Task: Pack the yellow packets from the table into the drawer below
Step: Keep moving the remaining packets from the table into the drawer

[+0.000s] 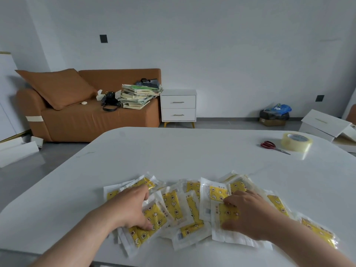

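Note:
Several yellow packets (174, 204) in clear wrappers lie overlapping in a wide heap near the front edge of the white table (173, 151). My left hand (131, 207) rests on the left part of the heap, its fingers and thumb curled around a packet (146, 224). My right hand (248, 212) lies on the right part, thumb and fingers pinching a packet (228, 212). More packets trail off to the right (317, 231). No drawer below the table is in view.
Red-handled scissors (269, 145) and a roll of clear tape (296, 141) lie at the table's far right. Beyond the table are a brown sofa (86, 116) with stacked books, a white two-drawer nightstand (178, 107) and white boxes (327, 126) on the floor.

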`<state>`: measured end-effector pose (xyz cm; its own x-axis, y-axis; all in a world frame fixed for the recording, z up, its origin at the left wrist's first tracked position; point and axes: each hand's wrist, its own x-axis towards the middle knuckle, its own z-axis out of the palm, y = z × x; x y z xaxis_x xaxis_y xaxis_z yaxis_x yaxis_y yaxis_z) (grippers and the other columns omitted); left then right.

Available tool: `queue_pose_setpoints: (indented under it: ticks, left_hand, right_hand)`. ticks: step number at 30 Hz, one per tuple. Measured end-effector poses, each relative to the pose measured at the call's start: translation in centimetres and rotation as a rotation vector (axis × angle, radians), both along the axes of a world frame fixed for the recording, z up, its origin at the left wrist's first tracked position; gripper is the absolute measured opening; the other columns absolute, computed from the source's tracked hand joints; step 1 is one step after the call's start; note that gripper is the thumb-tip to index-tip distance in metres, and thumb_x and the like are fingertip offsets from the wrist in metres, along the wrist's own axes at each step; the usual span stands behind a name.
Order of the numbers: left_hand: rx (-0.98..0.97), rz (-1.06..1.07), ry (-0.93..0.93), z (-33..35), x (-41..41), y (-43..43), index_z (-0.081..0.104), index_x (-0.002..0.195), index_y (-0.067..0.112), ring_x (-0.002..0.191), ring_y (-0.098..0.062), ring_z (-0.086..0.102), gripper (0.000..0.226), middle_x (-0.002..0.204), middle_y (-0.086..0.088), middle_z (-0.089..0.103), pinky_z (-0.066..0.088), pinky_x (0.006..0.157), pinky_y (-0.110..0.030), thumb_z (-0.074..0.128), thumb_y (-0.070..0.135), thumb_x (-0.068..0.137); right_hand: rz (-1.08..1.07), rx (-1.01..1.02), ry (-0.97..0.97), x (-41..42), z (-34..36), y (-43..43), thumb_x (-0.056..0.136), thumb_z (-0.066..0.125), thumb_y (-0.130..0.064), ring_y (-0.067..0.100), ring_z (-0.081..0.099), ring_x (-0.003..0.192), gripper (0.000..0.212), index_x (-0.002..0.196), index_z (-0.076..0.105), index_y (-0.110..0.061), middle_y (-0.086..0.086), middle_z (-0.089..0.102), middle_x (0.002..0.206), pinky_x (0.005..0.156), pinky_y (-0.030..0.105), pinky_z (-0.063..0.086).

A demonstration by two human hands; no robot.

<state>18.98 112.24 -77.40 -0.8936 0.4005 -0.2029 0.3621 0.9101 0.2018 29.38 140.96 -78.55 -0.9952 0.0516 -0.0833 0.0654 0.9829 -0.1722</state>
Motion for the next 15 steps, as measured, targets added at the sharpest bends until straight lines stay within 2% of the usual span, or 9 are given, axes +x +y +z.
queue_pose_setpoints:
  ticks: [4,8,10,12,15]
  left_hand:
    - [0.029,0.032,-0.026,-0.4,-0.3,0.1,0.037,0.112,0.034,0.092,-0.008,0.047,0.071,0.096,0.018,0.044,0.038,0.069,-0.021,0.084,0.048,0.06]
    - [0.044,0.046,0.014,-0.5,-0.7,-0.1,0.04,0.13,0.03,0.107,-0.009,0.051,0.082,0.128,0.013,0.051,0.044,0.084,-0.021,0.083,0.045,0.063]
    - [0.044,0.041,0.014,-0.6,-0.8,0.0,0.04,0.132,0.027,0.113,-0.01,0.05,0.082,0.134,0.01,0.05,0.044,0.091,-0.023,0.083,0.044,0.064]
    - [0.067,0.047,-0.006,-0.6,-0.7,0.1,0.034,0.14,0.026,0.121,-0.011,0.048,0.09,0.141,0.007,0.046,0.042,0.097,-0.023,0.083,0.041,0.067]
    - [0.107,0.061,-0.006,-0.4,-0.8,0.1,0.022,0.149,0.025,0.13,-0.014,0.043,0.099,0.148,0.005,0.04,0.039,0.097,-0.019,0.082,0.037,0.071]
  right_hand:
    - [-0.02,-0.015,-0.009,-0.1,0.0,0.0,0.074,0.062,-0.065,0.016,0.044,0.12,0.063,0.126,0.055,-0.031,-0.009,0.051,0.123,0.105,0.03,0.035]
    - [-0.059,-0.116,0.01,-0.1,0.5,0.1,0.073,0.07,-0.052,0.014,0.053,0.094,0.041,0.104,0.062,-0.026,-0.009,0.051,0.1,0.083,0.029,0.047]
    - [-0.105,-0.222,0.044,0.0,0.9,0.3,0.076,0.071,-0.04,0.012,0.052,0.075,0.024,0.088,0.06,-0.024,-0.009,0.053,0.084,0.068,0.026,0.044]
    - [-0.198,-0.365,0.078,0.0,1.3,0.5,0.079,0.071,-0.031,0.01,0.052,0.062,0.015,0.079,0.057,-0.025,-0.008,0.056,0.072,0.059,0.025,0.044]
    - [-0.37,-0.598,0.12,-0.7,1.3,0.0,0.08,0.071,-0.028,0.014,0.066,0.071,0.011,0.088,0.063,-0.028,-0.006,0.068,0.079,0.066,0.031,0.055]
